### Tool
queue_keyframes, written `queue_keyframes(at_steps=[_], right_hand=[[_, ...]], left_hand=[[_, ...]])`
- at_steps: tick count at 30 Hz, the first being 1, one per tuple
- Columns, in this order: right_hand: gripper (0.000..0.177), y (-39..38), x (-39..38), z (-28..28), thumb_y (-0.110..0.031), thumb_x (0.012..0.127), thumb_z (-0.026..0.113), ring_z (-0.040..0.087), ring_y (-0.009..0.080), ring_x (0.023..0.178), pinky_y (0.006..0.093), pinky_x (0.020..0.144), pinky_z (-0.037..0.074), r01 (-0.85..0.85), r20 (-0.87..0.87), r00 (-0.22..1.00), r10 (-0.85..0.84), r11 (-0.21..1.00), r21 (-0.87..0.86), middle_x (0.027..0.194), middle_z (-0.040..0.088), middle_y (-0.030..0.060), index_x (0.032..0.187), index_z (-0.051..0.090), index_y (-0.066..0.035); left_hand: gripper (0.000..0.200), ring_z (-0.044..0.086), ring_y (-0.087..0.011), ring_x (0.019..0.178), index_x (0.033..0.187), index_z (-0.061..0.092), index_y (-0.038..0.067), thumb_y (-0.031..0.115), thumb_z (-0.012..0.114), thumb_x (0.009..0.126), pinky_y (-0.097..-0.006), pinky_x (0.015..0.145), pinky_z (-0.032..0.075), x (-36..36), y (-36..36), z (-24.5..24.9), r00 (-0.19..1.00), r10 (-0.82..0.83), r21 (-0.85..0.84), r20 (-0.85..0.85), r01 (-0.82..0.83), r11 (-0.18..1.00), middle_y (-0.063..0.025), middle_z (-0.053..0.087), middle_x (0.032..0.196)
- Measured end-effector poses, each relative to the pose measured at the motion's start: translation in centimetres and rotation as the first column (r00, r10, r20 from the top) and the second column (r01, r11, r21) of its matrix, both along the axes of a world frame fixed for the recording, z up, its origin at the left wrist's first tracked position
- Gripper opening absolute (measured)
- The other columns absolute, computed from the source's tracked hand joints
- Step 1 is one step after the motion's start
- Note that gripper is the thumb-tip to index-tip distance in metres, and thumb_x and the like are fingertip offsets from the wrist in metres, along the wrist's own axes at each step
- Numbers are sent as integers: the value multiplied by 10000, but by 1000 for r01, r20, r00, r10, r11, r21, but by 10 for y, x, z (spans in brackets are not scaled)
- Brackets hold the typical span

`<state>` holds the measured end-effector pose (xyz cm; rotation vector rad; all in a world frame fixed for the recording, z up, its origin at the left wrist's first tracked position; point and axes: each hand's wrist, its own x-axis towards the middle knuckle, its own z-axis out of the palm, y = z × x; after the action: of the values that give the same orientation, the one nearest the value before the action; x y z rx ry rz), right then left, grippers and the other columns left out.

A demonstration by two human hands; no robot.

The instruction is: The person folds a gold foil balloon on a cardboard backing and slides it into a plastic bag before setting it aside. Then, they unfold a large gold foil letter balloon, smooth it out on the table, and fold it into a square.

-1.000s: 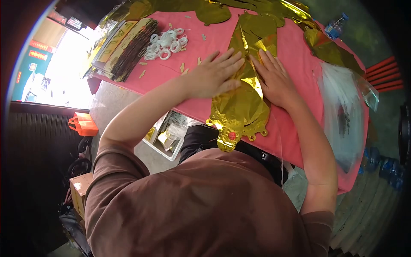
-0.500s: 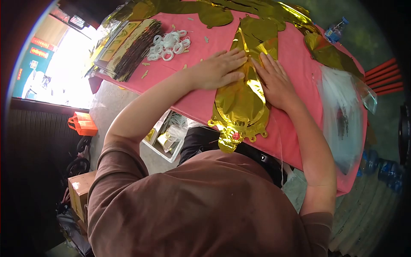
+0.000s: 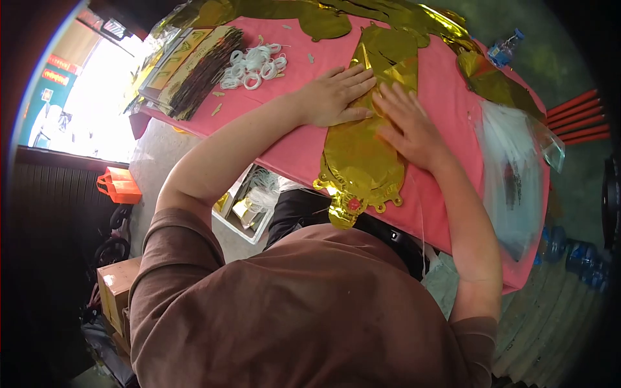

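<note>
A flat gold foil balloon [image 3: 364, 152] lies lengthwise on the pink tablecloth [image 3: 440, 194], its scalloped end with a small red mark hanging over the near edge. My left hand [image 3: 336, 97] rests flat across the foil's left side, fingers stretched out. On the right side, my right hand [image 3: 411, 126] lies on the foil with its fingers extended and slightly apart. Neither hand grips anything. Part of the foil is hidden beneath my fingers. Its far part is creased and folded between and beyond the hands.
White ribbon coils [image 3: 257, 64] lie at the far left beside stacked printed cards [image 3: 197, 71]. More gold foil balloons [image 3: 326, 24] line the table's far edge. Clear plastic sleeves [image 3: 511, 174] drape over the right side. Below the left edge stands a white bin [image 3: 249, 234].
My right hand has slid slightly down and toward me along the foil. My left hand stays nearly in place, and the foil between the hands looks flatter.
</note>
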<state>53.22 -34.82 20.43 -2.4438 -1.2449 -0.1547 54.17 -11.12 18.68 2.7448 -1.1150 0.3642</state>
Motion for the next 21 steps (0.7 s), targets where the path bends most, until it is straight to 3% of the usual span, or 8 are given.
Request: queue_keyframes(at_steps=[1,4,10,13,15,16,18,21], right_hand=[[553,1,-2,0,-335,941,395,169,286,1377,422,1116,125,-3,-24,1000,-2,983,-184,1474,229,136,1412,273,-73],[559,1,-3,-3,-325,934,407,173,286,1375,422,1117,122,0,27,1000,5,984,-178,1473,230,137,1412,269,-70],[583,-7,-28,1,-305,929,410,172,287,1375,419,1119,119,-14,6,1000,16,979,-202,1478,207,144,1422,224,-56],[586,-11,-41,3,-296,929,408,164,286,1378,416,1121,114,-15,0,1000,16,980,-200,1482,192,149,1423,213,-49],[588,-11,-48,7,-292,927,412,161,284,1379,415,1122,112,-29,-20,999,25,981,-192,1482,190,150,1423,212,-47],[590,-11,-51,9,-288,925,416,159,282,1379,415,1123,111,-40,-38,999,33,982,-184,1482,188,152,1422,212,-45],[592,-11,-57,10,-284,923,420,160,281,1379,416,1124,111,-48,-52,998,39,983,-180,1481,190,154,1421,212,-41],[596,-10,-61,12,-276,919,426,163,279,1379,418,1124,112,-48,-66,997,37,983,-176,1479,194,159,1420,211,-35]], left_hand=[[701,238,-295,1353,1393,276,24,529,358,913,-432,1094,199,-2,0,2,1000,6,-4,4,-6,1000,-165,296,1437],[649,197,-300,1365,1413,223,32,436,388,933,-423,1113,164,-17,-2,6,992,45,-99,-115,-56,993,-167,259,1452],[656,204,-296,1363,1403,242,20,426,422,920,-445,1110,173,-85,10,31,977,-67,-19,-203,65,998,-173,249,1453],[718,187,-283,1373,1406,239,24,413,515,870,-443,1116,156,-114,23,51,926,-164,-59,-339,153,986,-163,221,1468],[720,294,-302,1326,1377,320,33,297,634,786,-434,1087,237,-122,29,56,917,-192,-51,-351,185,981,-168,332,1412],[720,294,-302,1326,1377,320,33,297,634,786,-434,1087,237,-123,30,54,917,-188,-50,-352,182,982,-168,332,1412],[646,431,-318,1209,1283,458,37,174,693,696,-426,1013,341,-122,31,49,896,-179,-303,-407,53,952,-156,470,1289],[516,500,-315,1095,1156,558,38,84,683,657,-408,930,408,-117,22,44,933,-198,-401,-301,65,914,-140,541,1167]])
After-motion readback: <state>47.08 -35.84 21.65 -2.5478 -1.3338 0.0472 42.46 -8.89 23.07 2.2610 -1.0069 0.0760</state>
